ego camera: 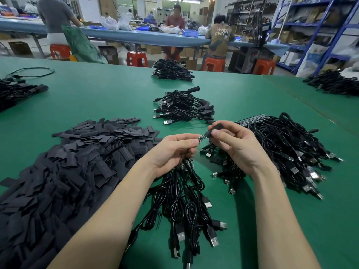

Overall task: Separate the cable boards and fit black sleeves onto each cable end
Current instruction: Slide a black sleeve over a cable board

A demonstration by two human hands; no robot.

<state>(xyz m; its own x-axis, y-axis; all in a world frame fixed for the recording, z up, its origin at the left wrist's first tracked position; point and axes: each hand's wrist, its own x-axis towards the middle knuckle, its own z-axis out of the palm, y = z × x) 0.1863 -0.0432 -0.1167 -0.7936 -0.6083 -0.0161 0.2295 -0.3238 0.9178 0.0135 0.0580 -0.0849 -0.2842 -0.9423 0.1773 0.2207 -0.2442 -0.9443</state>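
My left hand (174, 150) grips a bunch of black USB cables (186, 202) that hang down onto the green table, and pinches one small cable board (202, 137) between thumb and forefinger. My right hand (233, 144) pinches a black sleeve (215, 129) whose open end sits over the tip of that board. A strip of joined boards (250, 119) with many cables (287, 148) lies to the right of my right hand. A wide heap of flat black sleeves (77, 162) covers the table on the left.
A pile of sleeved cables (184, 109) lies ahead of my hands, another (171, 70) farther back. More cable piles sit at the far left (15, 92) and far right (334, 82). People sit at a blue bench (136, 35) behind, on orange stools (137, 58).
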